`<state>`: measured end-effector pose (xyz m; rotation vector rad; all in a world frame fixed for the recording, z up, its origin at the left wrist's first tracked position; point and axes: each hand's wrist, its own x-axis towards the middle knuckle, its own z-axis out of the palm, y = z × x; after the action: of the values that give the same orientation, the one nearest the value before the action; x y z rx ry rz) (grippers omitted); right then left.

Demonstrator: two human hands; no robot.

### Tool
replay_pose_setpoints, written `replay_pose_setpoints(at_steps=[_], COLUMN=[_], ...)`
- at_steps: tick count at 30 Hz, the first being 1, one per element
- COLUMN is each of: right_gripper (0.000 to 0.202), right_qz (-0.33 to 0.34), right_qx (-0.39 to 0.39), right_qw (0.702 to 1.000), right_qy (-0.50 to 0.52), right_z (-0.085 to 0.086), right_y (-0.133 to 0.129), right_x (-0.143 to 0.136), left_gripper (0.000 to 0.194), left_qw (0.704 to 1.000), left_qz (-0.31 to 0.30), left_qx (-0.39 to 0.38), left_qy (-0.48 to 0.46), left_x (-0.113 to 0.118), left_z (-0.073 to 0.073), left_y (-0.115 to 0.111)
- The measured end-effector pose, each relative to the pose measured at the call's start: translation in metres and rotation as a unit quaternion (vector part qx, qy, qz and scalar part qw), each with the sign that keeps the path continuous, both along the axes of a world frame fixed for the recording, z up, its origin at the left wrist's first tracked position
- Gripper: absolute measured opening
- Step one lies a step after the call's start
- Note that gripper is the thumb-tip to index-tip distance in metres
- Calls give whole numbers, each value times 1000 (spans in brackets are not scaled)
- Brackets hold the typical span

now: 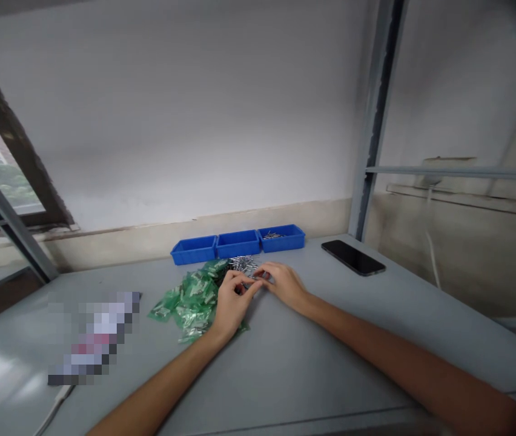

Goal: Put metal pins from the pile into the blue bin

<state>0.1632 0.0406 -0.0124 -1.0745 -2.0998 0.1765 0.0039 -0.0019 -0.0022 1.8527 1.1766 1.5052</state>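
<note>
My left hand (234,300) and my right hand (284,284) meet at the fingertips in the middle of the table. Both are pinched closed around something too small and hidden to name. Just behind them lies a heap of thin silvery metal pieces (242,263), partly covered by my fingers. To the left of my left hand spreads a pile of green plastic packets (197,293), with small light-coloured pieces showing inside; my left hand and wrist overlap its right side.
Three blue bins stand in a row by the wall: a left bin (194,251), a middle bin (238,244) and a right bin (281,238) with thin metal pieces (272,235). A black phone (353,257) lies at right. A blurred-out device (99,336) with a white cable (56,409) is at left.
</note>
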Motion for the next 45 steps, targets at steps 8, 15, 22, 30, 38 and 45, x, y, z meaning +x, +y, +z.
replay_pose_setpoints(at_steps=[8, 15, 22, 30, 38, 45], right_gripper=[21, 20, 20, 24, 29, 30], right_qz=[-19, -43, -19, 21, 1, 47], right_qx=[7, -37, -81, -203, -292, -308], right_qw=[1000, 993, 968, 916, 877, 871], right_qy=[-15, 101, 236, 345, 381, 379], right_z=[-4, 0, 14, 8, 24, 23], right_y=[3, 10, 12, 11, 1, 3], right_x=[0, 3, 5, 0, -1, 0], left_gripper=[27, 19, 17, 26, 40, 47], left_qw=[1000, 1000, 1000, 999, 996, 994], left_qz=[-9, 1, 13, 40, 47, 66], left_qx=[-5, -9, -9, -16, -55, -62], left_qy=[-10, -16, -10, -18, -46, -53], left_x=[0, -2, -1, -3, -3, -5], left_z=[-2, -5, -4, -6, -6, -8], left_y=[1, 4, 3, 7, 8, 9])
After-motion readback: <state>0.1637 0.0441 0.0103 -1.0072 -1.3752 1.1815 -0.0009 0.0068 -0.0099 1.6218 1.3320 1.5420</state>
